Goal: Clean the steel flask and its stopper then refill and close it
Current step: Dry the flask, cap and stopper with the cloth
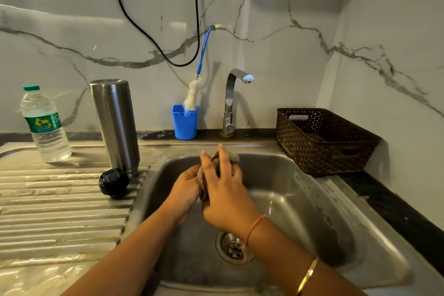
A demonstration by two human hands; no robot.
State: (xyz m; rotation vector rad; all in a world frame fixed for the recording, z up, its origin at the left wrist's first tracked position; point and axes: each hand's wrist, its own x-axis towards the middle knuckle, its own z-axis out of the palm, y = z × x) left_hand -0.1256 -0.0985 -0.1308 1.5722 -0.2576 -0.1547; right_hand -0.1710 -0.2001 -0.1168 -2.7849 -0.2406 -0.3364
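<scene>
The steel flask [114,125] stands on the ribbed drainboard [60,211], left of the sink [300,199]. Its black stopper [113,182] lies on the drainboard right in front of it. Over the sink bowl, my left hand [185,190] and my right hand [223,192] press together around a brownish cloth or scrubber [204,178], which is mostly hidden between them. My right hand lies on top with its fingers stretched over the wad; my left hand cups it from the left. Neither hand touches the flask or stopper.
A plastic water bottle [44,125] stands at the far left of the drainboard. A blue holder [184,122] with a bottle brush [194,94] sits beside the tap [231,101]. A brown basket [324,140] sits at the right. The drain [234,247] lies under my right wrist.
</scene>
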